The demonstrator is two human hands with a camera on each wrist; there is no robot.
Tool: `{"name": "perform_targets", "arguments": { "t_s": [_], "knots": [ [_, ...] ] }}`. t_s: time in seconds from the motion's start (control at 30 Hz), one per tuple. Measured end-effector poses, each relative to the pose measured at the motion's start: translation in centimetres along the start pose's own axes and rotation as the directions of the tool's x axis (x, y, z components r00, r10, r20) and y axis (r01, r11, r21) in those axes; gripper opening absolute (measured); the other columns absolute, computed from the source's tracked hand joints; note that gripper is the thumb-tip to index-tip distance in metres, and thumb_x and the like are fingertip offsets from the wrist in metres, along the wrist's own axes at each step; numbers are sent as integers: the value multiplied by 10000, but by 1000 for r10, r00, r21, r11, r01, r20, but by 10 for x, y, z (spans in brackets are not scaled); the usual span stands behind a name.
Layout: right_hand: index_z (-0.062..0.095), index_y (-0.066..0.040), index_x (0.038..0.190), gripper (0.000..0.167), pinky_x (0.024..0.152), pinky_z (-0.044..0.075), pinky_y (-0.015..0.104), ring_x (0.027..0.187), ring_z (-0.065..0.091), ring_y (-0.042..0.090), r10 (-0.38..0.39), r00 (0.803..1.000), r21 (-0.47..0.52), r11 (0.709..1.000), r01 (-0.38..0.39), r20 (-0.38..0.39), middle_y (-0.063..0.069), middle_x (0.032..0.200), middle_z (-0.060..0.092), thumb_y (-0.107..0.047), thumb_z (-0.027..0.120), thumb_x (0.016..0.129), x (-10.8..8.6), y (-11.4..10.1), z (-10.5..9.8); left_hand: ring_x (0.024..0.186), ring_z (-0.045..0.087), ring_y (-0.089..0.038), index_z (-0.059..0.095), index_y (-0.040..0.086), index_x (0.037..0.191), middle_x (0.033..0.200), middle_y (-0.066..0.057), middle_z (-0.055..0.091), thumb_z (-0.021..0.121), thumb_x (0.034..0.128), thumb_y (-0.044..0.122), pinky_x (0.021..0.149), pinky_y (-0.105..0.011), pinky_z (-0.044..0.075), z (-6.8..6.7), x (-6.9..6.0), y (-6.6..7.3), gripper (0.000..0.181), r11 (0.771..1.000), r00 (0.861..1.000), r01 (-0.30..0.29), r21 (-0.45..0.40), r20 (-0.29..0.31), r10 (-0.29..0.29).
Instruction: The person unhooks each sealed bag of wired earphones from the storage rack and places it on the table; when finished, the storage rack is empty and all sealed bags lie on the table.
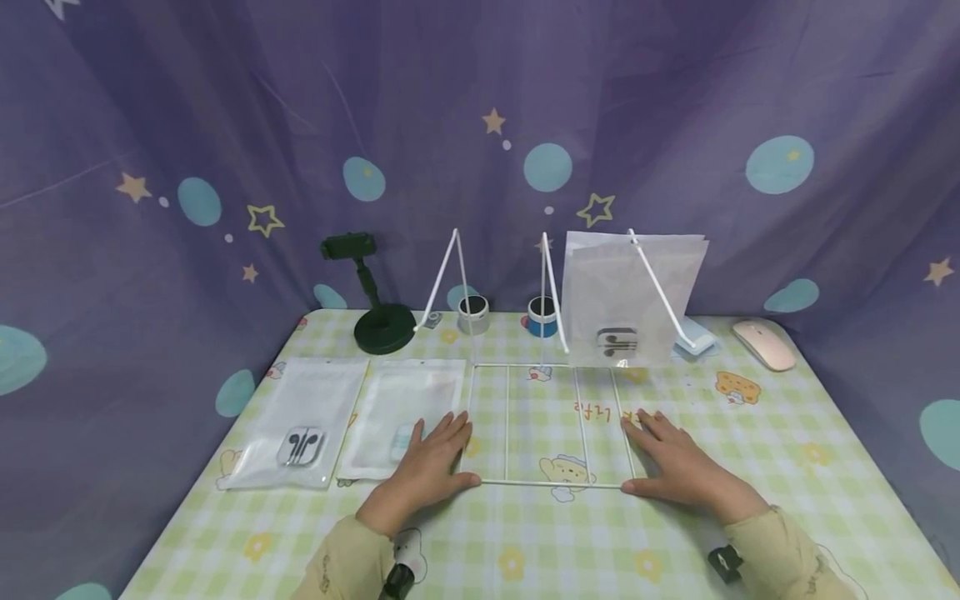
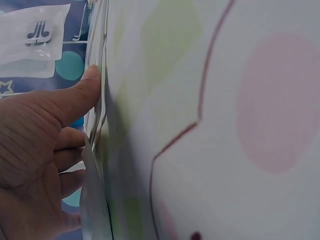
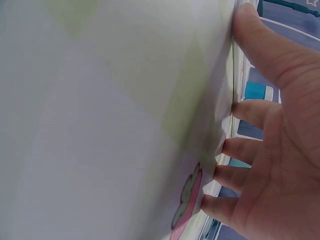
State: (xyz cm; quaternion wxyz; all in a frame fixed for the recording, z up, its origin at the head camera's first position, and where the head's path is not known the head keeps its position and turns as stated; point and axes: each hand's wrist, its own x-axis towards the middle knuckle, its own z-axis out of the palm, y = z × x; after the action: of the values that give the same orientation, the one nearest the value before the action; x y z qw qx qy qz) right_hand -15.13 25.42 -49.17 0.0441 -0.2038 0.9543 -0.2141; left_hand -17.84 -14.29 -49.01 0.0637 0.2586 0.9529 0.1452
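Note:
A white wire rack [image 1: 551, 484] with three slanted prongs stands mid-table. My left hand [image 1: 431, 465] lies with fingers spread at its front left corner, the thumb at the front wire. At the opposite corner, my right hand [image 1: 678, 465] rests likewise, its thumb against the frame's end. Neither hand grips anything; the left wrist view shows the left hand [image 2: 35, 135] edge-on at the tabletop, the right wrist view the right hand [image 3: 275, 130]. On the right prong hangs a white translucent bag [image 1: 592, 287] with earphones [image 1: 618, 341], apparently in front of another sheet or bag.
Two flat translucent bags lie left of the rack: one [image 1: 315, 400] with cased earphones, another [image 1: 408, 387] partly near my left fingers. Behind stand a dark green phone stand [image 1: 384, 327], a grey-white cylinder [image 1: 473, 321] and a blue one [image 1: 542, 322]. A pink mouse [image 1: 763, 344] lies back right.

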Motion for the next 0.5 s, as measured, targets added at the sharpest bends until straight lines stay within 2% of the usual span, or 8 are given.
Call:
{"name": "perform_targets", "arguments": {
  "t_s": [0.5],
  "knots": [
    [398, 1, 1472, 987, 1004, 242, 736, 1359, 212, 577, -4, 1000, -5, 1000, 4, 7, 335, 1502, 281, -582, 746, 755, 1, 1, 0, 1443, 246, -354, 427, 33, 1467, 1551, -137, 334, 717, 846, 475, 1106, -670, 95, -2, 2, 2, 816, 1000, 1000, 16, 16, 14, -17]
  ]
}}
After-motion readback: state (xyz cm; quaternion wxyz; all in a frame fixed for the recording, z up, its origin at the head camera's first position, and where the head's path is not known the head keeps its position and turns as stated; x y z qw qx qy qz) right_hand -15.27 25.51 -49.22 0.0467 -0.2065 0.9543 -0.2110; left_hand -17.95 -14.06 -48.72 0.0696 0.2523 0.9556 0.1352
